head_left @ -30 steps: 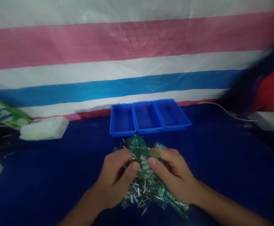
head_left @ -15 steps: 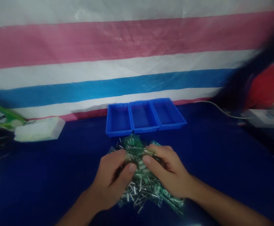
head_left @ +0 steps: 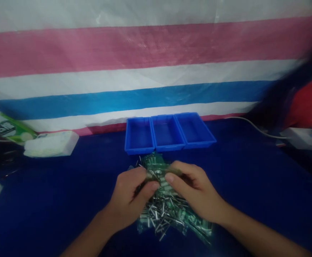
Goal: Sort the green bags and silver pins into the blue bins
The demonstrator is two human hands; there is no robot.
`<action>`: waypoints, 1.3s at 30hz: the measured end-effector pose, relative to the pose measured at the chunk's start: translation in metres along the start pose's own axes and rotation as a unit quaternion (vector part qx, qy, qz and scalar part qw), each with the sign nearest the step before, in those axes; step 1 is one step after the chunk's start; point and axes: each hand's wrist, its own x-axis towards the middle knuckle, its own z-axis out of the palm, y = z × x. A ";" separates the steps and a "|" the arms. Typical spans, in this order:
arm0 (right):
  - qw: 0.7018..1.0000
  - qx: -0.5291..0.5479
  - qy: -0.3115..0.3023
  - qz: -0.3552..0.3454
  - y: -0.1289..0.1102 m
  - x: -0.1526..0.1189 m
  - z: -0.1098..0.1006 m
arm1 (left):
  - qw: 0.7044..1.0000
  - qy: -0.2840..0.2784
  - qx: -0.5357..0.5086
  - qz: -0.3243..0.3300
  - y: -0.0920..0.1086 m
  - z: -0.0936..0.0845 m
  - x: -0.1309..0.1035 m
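Both of my hands pinch a green-tinted clear plastic bag (head_left: pixel 164 185) with pale, rod-like pieces inside. My left hand (head_left: pixel 130 194) grips its left side between thumb and curled fingers. On the right side, my right hand (head_left: pixel 194 189) closes the same way, thumb on top. Beneath and in front of the hands lies a loose pile of short silvery metal pins (head_left: pixel 157 216). More green bags (head_left: pixel 198 225) lie at the pile's lower right, partly under my right hand. The fingertips under the held bag are hidden.
Three blue trays (head_left: pixel 169 132) stand side by side behind the pile. To the left are a white tissue pack (head_left: pixel 51 144) and a green and white package (head_left: pixel 9 126). A white cable (head_left: pixel 254 126) runs right toward a white box (head_left: pixel 307 138). A striped sheet (head_left: pixel 145 46) hangs behind the blue tabletop (head_left: pixel 51 200).
The whole view has shifted slightly, so things sit a little further right. Both hands keep hold of the bag, and its upper part looks a little flatter between them.
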 end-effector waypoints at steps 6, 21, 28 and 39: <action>0.996 0.072 0.009 0.045 -0.005 0.008 -0.007 | 1.000 0.019 0.003 0.012 -0.002 0.000 0.001; 0.995 -0.002 0.094 -0.015 0.000 0.002 -0.001 | 0.975 0.090 -0.186 -0.083 -0.001 0.000 -0.011; 0.997 -0.012 0.012 -0.078 -0.003 -0.002 -0.006 | 0.976 0.101 -0.178 -0.078 -0.006 -0.002 -0.012; 0.992 -0.037 -0.009 -0.121 -0.005 0.003 -0.006 | 0.984 0.056 -0.169 -0.009 -0.005 -0.005 -0.008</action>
